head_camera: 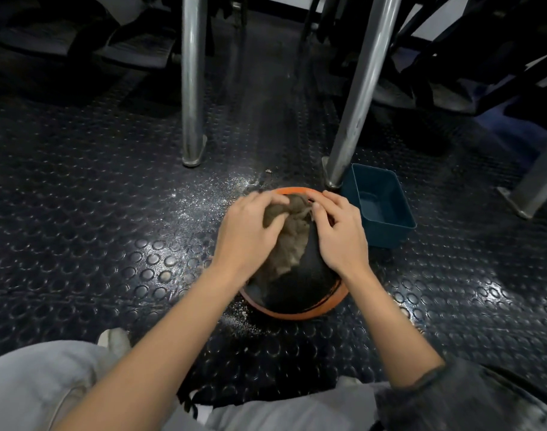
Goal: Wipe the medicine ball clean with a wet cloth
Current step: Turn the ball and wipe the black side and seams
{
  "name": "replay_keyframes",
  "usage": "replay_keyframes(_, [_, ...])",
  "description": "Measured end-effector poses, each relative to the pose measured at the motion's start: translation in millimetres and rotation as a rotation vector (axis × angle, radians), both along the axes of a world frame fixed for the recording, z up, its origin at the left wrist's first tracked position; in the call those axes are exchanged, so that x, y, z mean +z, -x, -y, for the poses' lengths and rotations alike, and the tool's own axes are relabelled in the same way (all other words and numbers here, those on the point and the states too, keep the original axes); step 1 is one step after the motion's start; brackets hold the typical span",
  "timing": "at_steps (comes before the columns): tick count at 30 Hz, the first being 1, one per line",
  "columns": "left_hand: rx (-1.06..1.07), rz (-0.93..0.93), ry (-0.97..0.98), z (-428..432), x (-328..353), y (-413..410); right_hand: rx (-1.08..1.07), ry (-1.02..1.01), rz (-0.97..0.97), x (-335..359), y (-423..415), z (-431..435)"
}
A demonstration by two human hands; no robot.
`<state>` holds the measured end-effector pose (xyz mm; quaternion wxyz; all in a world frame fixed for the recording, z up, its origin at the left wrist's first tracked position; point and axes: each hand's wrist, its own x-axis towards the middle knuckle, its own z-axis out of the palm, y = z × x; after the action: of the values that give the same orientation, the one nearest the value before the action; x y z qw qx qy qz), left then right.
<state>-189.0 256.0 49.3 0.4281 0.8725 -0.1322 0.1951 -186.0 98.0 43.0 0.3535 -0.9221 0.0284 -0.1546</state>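
Reaching out from light grey trouser knees [48, 387], both bare forearms stretch to the black medicine ball with orange band [297, 287], which sits on the black studded rubber floor [110, 244]. On the ball's top, the left hand [250, 231] curls its fingers over a bunched grey-brown cloth [292, 241]. The right hand [340, 234] rests on the ball's right side, fingers bent at the cloth's edge; pinching it or not, I cannot tell. Just beyond the ball's right side sits a blue rectangular plastic tub [387, 234], then shiny metal legs [192, 88].
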Motion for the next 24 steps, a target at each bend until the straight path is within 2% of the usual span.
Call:
replay_keyframes(4, [-0.044,0.024,0.002,-2,-13,40,-0.020,0.000,-0.030,3,0,-3])
replay_keyframes(7, [0.014,0.029,-0.005,2,-4,15,-0.039,-0.002,-0.040,2,4,-2])
replay_keyframes(12, [0.067,-0.067,-0.072,14,14,-34,-0.062,0.015,-0.036,2,8,-3])
replay_keyframes(17, [-0.035,0.035,0.034,2,-15,32,-0.059,-0.004,-0.025,1,5,-4])
replay_keyframes(20, [-0.062,-0.014,0.088,7,-28,65,-0.074,0.005,-0.028,3,5,-6])
replay_keyframes(24, [0.037,0.038,0.064,10,-8,18,-0.078,-0.001,-0.036,3,8,-3])
